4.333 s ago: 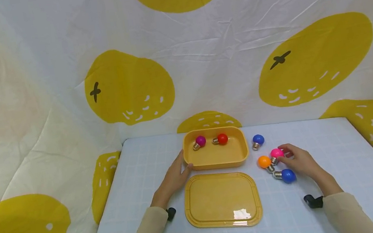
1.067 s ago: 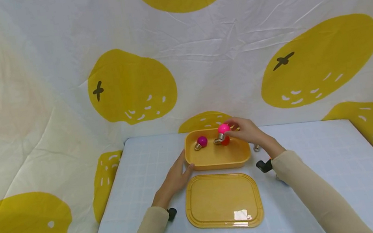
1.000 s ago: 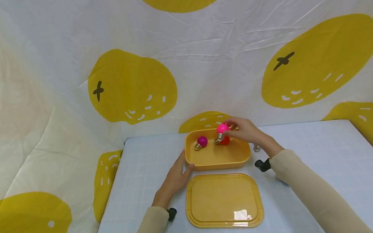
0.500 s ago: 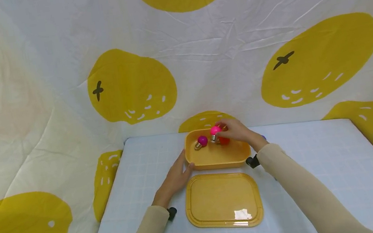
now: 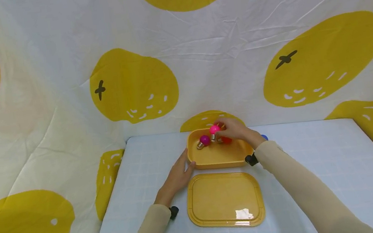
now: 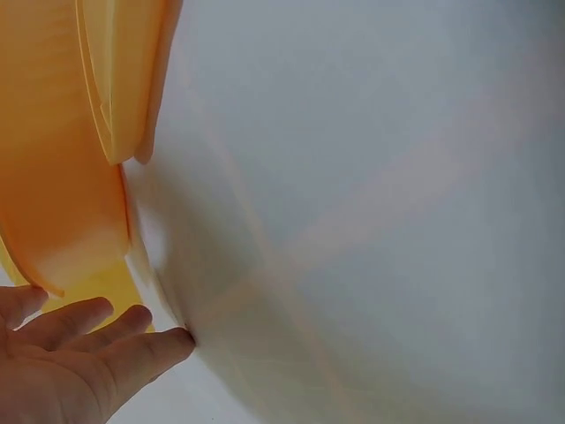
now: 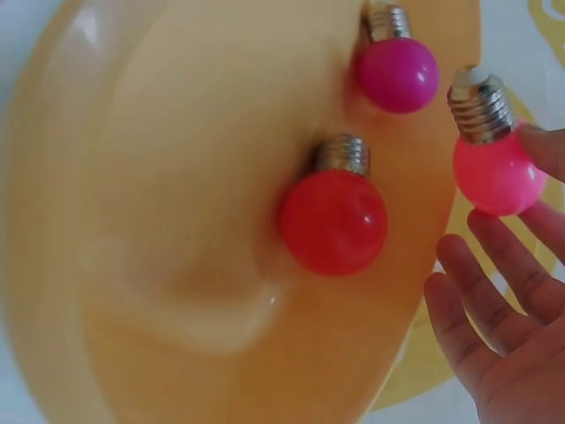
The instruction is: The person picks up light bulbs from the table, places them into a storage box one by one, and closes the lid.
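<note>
My right hand [image 5: 233, 129] pinches a pink light bulb [image 5: 214, 129] between thumb and fingertips, over the back of a yellow box [image 5: 221, 158]. In the right wrist view, the pink bulb [image 7: 500, 174] points its metal screw base up and away from the palm, and the other fingers spread loosely. Inside the box lie a purple bulb [image 7: 397, 76] and a red bulb [image 7: 334, 224]; the right fingers partly cover the red one in the head view. My left hand [image 5: 177, 176] rests at the box's left end, fingers extended along its wall, the thumb at the front corner.
A flat yellow lid [image 5: 224, 198] lies on the table just in front of the box. Part of a blue bulb [image 5: 264, 137] shows beyond the right wrist. The right sleeve [image 5: 302, 179] crosses the table's right side. A fruit-patterned cloth [image 5: 215, 68] hangs behind.
The right hand has picked up the pink bulb from the group at the right and carried it left over the box, lately shifting slightly further left. The left hand stays at the box.
</note>
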A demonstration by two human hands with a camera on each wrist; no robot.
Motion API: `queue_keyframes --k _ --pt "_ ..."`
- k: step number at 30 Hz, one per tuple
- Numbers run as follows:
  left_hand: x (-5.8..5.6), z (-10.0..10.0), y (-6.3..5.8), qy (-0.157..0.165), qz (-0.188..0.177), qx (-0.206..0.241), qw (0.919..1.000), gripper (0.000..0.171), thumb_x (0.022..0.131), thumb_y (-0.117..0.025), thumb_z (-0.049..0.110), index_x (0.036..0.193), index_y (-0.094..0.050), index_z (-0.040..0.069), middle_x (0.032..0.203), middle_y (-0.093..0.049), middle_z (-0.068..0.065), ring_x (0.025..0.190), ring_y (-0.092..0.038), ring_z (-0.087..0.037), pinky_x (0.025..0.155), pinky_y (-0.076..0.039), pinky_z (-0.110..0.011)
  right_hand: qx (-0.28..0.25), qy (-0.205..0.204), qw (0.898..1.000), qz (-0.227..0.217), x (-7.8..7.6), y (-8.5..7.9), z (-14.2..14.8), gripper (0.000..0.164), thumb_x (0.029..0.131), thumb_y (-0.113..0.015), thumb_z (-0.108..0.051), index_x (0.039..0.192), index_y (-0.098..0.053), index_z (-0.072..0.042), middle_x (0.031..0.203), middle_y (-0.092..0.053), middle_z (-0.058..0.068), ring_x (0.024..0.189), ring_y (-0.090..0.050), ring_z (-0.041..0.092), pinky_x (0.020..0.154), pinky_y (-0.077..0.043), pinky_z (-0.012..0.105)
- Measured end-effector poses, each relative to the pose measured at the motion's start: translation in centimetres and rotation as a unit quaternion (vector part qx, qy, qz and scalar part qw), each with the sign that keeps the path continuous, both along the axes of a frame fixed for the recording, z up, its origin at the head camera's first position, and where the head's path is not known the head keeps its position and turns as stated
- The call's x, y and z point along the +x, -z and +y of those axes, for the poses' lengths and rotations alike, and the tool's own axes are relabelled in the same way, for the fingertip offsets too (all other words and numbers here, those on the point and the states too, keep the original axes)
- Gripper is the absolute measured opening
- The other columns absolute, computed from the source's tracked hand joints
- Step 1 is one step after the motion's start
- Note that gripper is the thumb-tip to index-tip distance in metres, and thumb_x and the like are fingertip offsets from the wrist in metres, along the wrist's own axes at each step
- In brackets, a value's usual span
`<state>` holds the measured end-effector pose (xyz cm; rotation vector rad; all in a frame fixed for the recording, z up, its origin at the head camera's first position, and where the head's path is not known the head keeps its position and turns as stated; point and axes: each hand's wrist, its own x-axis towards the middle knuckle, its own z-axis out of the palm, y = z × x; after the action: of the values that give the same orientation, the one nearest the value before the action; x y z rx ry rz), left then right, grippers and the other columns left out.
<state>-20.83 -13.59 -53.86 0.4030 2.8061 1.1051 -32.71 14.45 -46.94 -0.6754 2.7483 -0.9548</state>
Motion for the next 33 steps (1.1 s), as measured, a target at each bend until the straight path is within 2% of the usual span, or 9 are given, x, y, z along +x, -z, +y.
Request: queue_keyframes --k 13,17,22,28,33 --pt "0.0 0.3 0.0 -0.002 0.008 -0.004 1.0000 0.072 0.105 -0.046 0.049 0.162 -0.017 0.015 0.163 -0.024 -0.004 0.148 -0.024 -0.025 0.120 -0.021 -0.042 -0.002 -0.013 0.999 0.032 0.2 -0.4 0.7 0.044 0.093 -0.073 -0.019 0.129 -0.060 0.003 0.119 -0.065 0.019 0.110 -0.061 0.035 0.097 -0.051 0.050" --pt "0.0 0.4 0.1 -0.002 0.009 0.000 1.0000 0.072 0.105 -0.047 0.047 0.161 -0.018 0.013 0.163 -0.025 -0.006 0.148 -0.025 -0.028 0.120 -0.022 -0.044 -0.008 -0.009 1.000 0.029 0.6 -0.7 1.3 0.043 0.094 -0.071 -0.021 0.129 -0.061 0.002 0.119 -0.065 0.018 0.110 -0.061 0.035 0.097 -0.051 0.050" --pt "-0.1 0.6 0.2 -0.010 0.000 -0.004 0.9999 0.073 0.104 -0.046 0.050 0.162 -0.018 0.016 0.163 -0.025 -0.005 0.148 -0.025 -0.027 0.120 -0.023 -0.045 -0.009 0.013 1.000 0.018 1.5 -1.6 2.5 0.042 0.096 -0.069 -0.022 0.130 -0.062 0.001 0.120 -0.065 0.017 0.108 -0.061 0.035 0.094 -0.053 0.050" --pt "-0.1 0.3 0.3 -0.016 -0.005 -0.004 0.9999 0.073 0.104 -0.045 0.053 0.162 -0.017 0.019 0.163 -0.024 -0.001 0.148 -0.024 -0.023 0.120 -0.021 -0.043 -0.023 0.022 0.999 0.043 2.9 -2.5 4.2 0.038 0.096 -0.068 -0.019 0.128 -0.063 0.002 0.121 -0.065 0.020 0.107 -0.061 0.038 0.092 -0.054 0.051" --pt "0.0 0.0 0.3 -0.014 0.003 0.003 0.9999 0.072 0.104 -0.047 0.049 0.162 -0.019 0.016 0.163 -0.025 -0.002 0.148 -0.024 -0.024 0.120 -0.021 -0.043 -0.032 0.027 0.997 0.061 4.8 -3.3 5.6 0.036 0.097 -0.068 -0.017 0.127 -0.063 0.002 0.122 -0.064 0.022 0.105 -0.062 0.037 0.092 -0.052 0.053"
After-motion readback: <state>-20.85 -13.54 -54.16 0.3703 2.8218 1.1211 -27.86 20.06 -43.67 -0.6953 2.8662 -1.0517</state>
